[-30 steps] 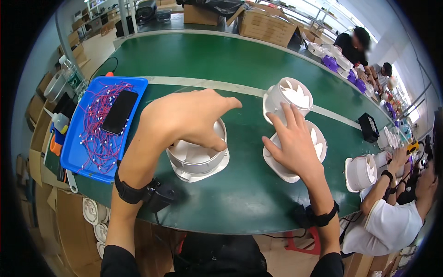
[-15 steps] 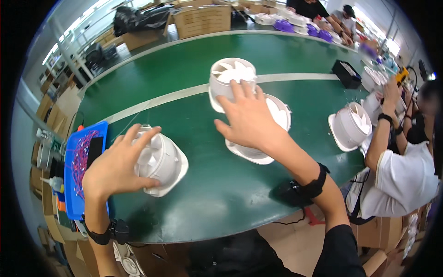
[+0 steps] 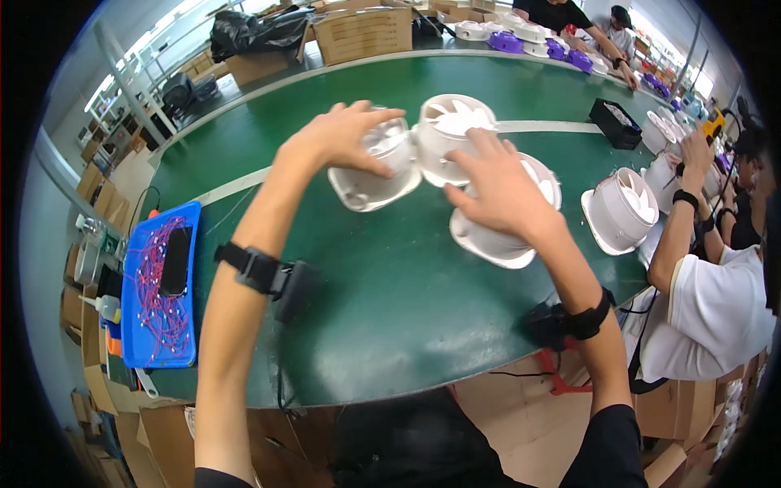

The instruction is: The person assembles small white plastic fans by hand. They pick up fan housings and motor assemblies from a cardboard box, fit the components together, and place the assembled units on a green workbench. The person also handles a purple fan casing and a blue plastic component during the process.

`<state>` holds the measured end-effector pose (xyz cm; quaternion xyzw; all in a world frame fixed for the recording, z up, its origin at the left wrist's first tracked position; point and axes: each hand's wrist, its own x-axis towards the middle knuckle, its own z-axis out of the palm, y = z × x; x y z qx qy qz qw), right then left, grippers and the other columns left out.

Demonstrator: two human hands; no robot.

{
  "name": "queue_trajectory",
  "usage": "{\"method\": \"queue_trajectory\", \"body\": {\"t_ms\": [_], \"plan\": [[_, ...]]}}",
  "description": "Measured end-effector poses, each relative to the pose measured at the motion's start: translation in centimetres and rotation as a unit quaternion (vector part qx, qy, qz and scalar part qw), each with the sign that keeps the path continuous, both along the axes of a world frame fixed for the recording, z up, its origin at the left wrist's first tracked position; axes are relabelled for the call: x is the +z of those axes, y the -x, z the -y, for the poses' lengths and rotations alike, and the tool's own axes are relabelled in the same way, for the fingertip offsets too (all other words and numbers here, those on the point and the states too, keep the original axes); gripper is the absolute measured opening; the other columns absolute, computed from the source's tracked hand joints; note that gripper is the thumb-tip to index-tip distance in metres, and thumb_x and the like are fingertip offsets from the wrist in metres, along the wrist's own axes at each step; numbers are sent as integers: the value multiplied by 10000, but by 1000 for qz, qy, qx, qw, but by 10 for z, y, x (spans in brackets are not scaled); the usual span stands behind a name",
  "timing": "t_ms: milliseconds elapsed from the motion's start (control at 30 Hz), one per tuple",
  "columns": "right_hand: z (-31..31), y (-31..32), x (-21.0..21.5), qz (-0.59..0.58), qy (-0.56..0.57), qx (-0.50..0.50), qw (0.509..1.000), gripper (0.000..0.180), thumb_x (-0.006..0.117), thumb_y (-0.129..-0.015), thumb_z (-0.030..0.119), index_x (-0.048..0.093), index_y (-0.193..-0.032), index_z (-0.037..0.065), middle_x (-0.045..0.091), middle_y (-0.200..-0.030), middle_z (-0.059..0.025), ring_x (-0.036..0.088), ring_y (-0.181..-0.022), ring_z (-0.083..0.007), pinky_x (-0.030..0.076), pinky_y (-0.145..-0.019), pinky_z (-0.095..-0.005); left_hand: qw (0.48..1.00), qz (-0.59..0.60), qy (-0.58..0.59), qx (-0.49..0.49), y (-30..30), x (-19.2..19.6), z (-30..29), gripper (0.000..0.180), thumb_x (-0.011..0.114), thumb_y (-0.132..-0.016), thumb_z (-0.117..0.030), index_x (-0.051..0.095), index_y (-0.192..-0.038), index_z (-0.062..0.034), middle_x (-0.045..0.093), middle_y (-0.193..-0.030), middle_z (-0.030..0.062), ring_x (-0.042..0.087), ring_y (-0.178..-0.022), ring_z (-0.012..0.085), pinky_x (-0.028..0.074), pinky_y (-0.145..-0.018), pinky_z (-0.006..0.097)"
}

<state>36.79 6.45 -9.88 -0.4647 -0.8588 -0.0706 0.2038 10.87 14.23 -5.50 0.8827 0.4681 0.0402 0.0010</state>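
A white fan in a round housing on a flat base stands left of the group, with my left hand wrapped round its upper part, thumb on the near side. Right beside it stands a second white fan, upright with its blades facing up. My right hand lies spread over the gap between that fan and a third white fan nearer me. Its fingertips reach the second fan's near side, and its palm covers much of the third one.
At the left edge, a blue tray holds red-purple wires and a black phone-like slab. Another white fan stands right, near a co-worker's arm. A black bin sits behind it. Cardboard boxes line the far side.
My left hand has carried its fan from the near left to beside the second fan. The second and third fans have shifted right, along with my right hand.
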Motion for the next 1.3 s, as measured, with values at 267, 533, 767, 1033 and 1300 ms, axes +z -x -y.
{"method": "queue_trajectory", "body": {"t_ms": [267, 533, 767, 1033, 1300], "plan": [[-7, -74, 23, -130, 63, 12, 989, 518, 669, -830, 231, 541, -1324, 139, 363, -1496, -247, 411, -1342, -427, 350, -1114, -455, 999, 32, -28, -2, -50, -19, -18, 990, 770, -605, -655, 370, -1477, -412, 403, -1482, 173, 412, -1322, 425, 416, -1038, 560], [31, -81, 16, -5, 67, -126, 990, 779, 717, -784, 381, 430, -1440, 75, 447, -1414, -273, 403, -1332, -418, 321, -1115, -465, 994, 87, -66, 6, -43, -43, -26, 925, 658, -692, -728, 336, -1498, -410, 349, -1537, 177, 377, -1364, 422, 383, -1061, 580], [-16, -109, 27, -10, 132, 132, 982, 775, 684, -834, 314, 367, -1467, 0, 401, -1498, -174, 329, -1411, -316, 233, -1169, -414, 840, 404, -360, 33, -31, -90, -16, 743, 608, -838, -509, 386, -1461, -170, 447, -1436, 220, 454, -1304, 406, 412, -995, 527], [50, -52, -36, -46, -373, 132, 917, 207, 583, -951, 226, 654, -986, 34, 645, -942, -147, 622, -866, -319, 482, -779, -458, 810, 515, -122, 253, 89, -149, -5, 420, 649, -752, -278, 664, -1113, -64, 697, -970, 187, 675, -849, 358, 537, -762, 448], [65, -52, -25, -3, -379, 147, 914, 295, 549, -941, 196, 650, -690, 76, 603, -668, -68, 553, -604, -301, 450, -675, -434, 938, 287, -179, 73, 40, -147, 28, 256, 639, -613, -233, 745, -811, -109, 692, -800, 172, 676, -773, 368, 530, -647, 496]]}}
